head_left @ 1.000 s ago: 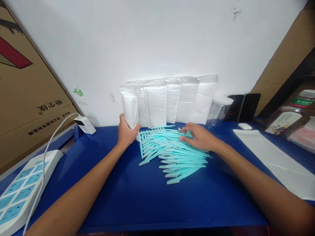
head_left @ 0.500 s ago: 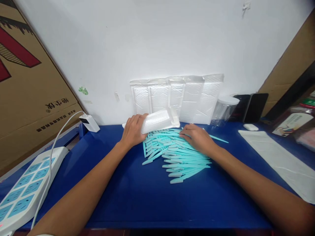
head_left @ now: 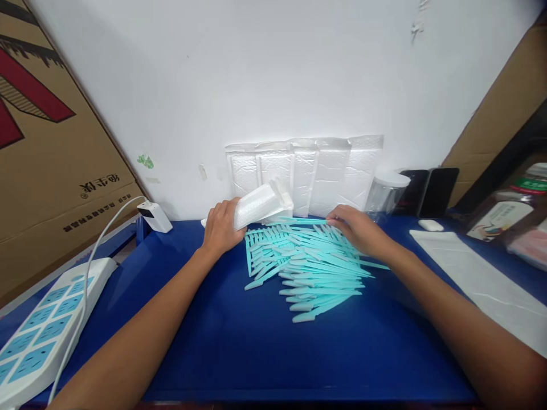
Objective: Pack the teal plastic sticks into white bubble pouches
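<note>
My left hand [head_left: 223,226] is closed around a white bubble mailer [head_left: 256,205], tilted with its opening towards the right. With its fingertips my right hand [head_left: 354,225] pinches the end of a teal eyebrow razor [head_left: 304,221]; whether there is more than one in the pinch I cannot tell. That razor lies level, its far end close to the mailer's mouth. Below both hands spreads a pile of teal eyebrow razors [head_left: 316,273] with pale capped blades, fanned out on the blue table [head_left: 239,347].
Several white bubble mailers [head_left: 333,176] lean on the wall behind. Right of them stand a clear jar [head_left: 382,196], dark phones [head_left: 438,191], a white case [head_left: 431,225], a flat white mailer [head_left: 474,273] and a bottle [head_left: 508,210]. A power strip [head_left: 43,324] and white charger [head_left: 156,216] are at left.
The mailer in my left hand has tilted up and shifted left, its mouth now wider. My right hand has risen from the pile, pinching a razor that points left towards the mailer.
</note>
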